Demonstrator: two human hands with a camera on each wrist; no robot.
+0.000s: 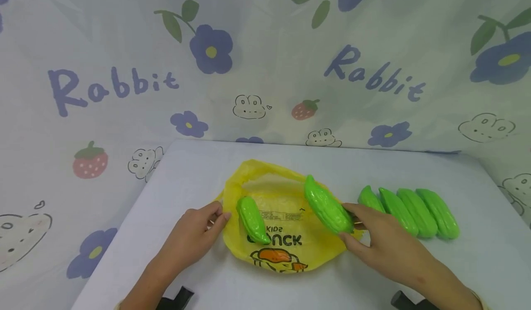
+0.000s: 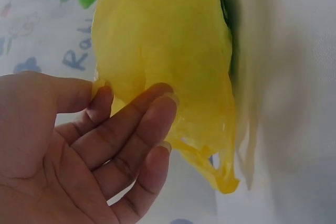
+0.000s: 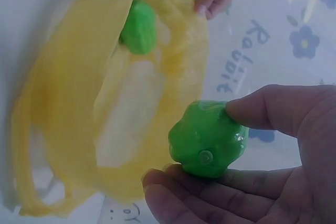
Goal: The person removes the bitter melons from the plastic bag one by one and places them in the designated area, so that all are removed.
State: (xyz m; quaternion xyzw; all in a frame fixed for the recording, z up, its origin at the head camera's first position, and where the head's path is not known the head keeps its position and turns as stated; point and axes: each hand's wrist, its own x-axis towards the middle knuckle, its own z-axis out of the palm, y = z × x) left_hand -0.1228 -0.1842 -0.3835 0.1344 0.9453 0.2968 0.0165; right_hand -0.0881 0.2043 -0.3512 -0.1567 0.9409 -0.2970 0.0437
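Observation:
A yellow plastic bag (image 1: 286,250) with a cartoon duck print lies wide open on the table. Pinched between thumb and index finger of my left hand (image 1: 196,231) is the bag's left rim, as the left wrist view shows. My right hand (image 1: 383,241) grips a shiny, ridged green bitter melon (image 1: 325,204) by its blunt end, its tip pointing up and away over the bag's right side. Another bitter melon (image 1: 252,220) is inside the bag toward the left. In the right wrist view the held bitter melon (image 3: 207,140) shows its round stem end.
To the right of the bag, several more green bitter melons (image 1: 437,213) lie side by side in a row, partly behind my right hand. A white table (image 1: 199,172) carries everything. Behind it hangs a curtain (image 1: 274,61) printed with flowers and rabbits.

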